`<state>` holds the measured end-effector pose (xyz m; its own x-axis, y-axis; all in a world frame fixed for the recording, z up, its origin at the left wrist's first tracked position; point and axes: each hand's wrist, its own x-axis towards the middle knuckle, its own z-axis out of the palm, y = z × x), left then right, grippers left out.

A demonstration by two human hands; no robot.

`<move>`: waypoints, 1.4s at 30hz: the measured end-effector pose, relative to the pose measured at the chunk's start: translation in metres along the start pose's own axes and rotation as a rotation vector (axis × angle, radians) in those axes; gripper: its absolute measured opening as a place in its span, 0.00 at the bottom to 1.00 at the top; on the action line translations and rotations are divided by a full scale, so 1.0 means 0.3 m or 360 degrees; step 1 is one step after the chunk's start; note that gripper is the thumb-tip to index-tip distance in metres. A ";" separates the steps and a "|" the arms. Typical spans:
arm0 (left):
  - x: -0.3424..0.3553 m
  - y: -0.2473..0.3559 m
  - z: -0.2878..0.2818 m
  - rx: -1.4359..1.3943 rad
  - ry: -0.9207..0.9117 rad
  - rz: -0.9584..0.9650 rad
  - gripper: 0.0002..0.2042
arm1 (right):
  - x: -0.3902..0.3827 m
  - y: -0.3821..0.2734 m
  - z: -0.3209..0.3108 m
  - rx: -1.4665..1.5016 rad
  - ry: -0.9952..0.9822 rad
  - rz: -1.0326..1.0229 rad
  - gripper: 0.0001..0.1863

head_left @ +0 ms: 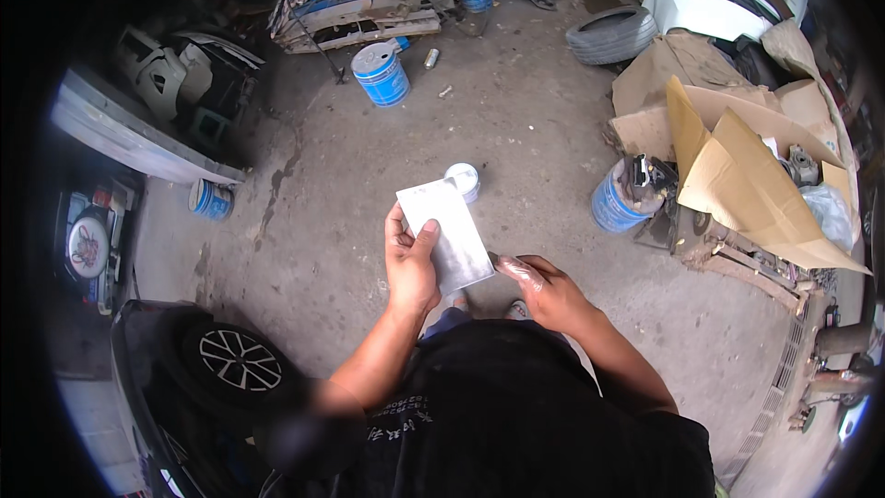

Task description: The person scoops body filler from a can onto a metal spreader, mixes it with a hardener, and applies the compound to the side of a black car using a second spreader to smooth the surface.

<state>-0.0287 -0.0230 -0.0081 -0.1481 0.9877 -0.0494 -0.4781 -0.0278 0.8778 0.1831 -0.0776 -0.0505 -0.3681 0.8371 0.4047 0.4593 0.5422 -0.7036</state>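
Panel [458, 244]: left hand [410, 267] clasps edge | right hand [546, 295] by lower corner, grip unclear | floor [313, 189] surrounds tub [464, 181]

Grey concrete floor [323, 184] is spreading wide here, dark stains [276, 186] streaking its left side! Soft light is washing over the middle while the far left is sinking into shadow. A scrap heap [359, 11] is sprawling at the back, and a slotted drain grate [783, 376] is curving along the right.
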 end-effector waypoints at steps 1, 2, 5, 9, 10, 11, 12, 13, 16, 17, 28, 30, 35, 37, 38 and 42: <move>0.006 0.005 0.001 0.0018 -0.0024 0.0048 0.21 | -0.010 0.015 0.000 -0.0060 -0.0137 0.0104 0.22; 0.011 0.011 0.000 0.0041 -0.0044 0.0057 0.21 | -0.014 0.023 -0.005 -0.0013 0.0104 0.0118 0.26; 0.011 0.029 -0.009 0.0127 -0.0093 0.0112 0.22 | 0.005 0.059 -0.016 0.0861 0.0622 0.0688 0.30; 0.014 0.017 -0.027 0.0240 -0.0154 0.0123 0.23 | 0.004 0.041 -0.049 0.1472 0.0540 0.0784 0.34; 0.012 0.016 -0.023 0.0257 -0.0174 0.0112 0.23 | -0.008 0.044 -0.057 0.1547 0.0445 0.0822 0.35; 0.008 0.012 -0.021 0.0280 -0.0237 0.0099 0.23 | -0.009 0.045 -0.056 0.1556 0.0371 0.0844 0.35; 0.001 0.006 -0.019 0.0304 -0.0303 0.0083 0.23 | -0.009 0.044 -0.051 0.1565 0.0302 0.0868 0.35; -0.007 0.002 -0.015 0.0328 -0.0369 0.0067 0.23 | -0.007 0.039 -0.047 0.1574 0.0234 0.0891 0.35; -0.040 0.015 -0.003 0.0497 -0.0605 -0.0059 0.21 | 0.113 0.035 -0.126 0.1845 0.0828 0.0848 0.33; -0.035 0.021 -0.003 0.0443 -0.0647 -0.0121 0.20 | 0.148 0.011 -0.165 0.1921 0.1014 0.0858 0.32; 0.052 0.060 -0.065 0.0928 -0.0378 -0.0296 0.23 | 0.045 0.047 -0.131 0.1340 0.0303 0.0636 0.32; 0.063 0.048 -0.068 0.1058 -0.0439 -0.0259 0.19 | 0.043 0.040 -0.119 0.1270 0.0217 0.0627 0.31; 0.065 0.021 -0.007 0.0875 -0.0759 -0.0269 0.06 | 0.031 0.038 -0.097 0.1098 -0.0024 0.0641 0.31; 0.044 0.052 0.071 0.0842 -0.0822 -0.0436 0.08 | 0.039 0.018 -0.099 0.1045 -0.0051 0.0618 0.30; 0.046 0.038 0.069 0.0877 -0.0831 -0.0498 0.09 | 0.039 0.012 -0.097 0.0988 -0.0085 0.0612 0.30; 0.056 0.005 0.054 0.1112 -0.0894 -0.0517 0.09 | 0.025 0.022 -0.086 0.0972 -0.0078 0.0619 0.31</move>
<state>-0.0178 -0.0040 0.0002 0.4251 0.8657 -0.2643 0.2296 0.1793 0.9566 0.2042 -0.0659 -0.0372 -0.3125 0.9490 0.0421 0.0365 0.0563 -0.9977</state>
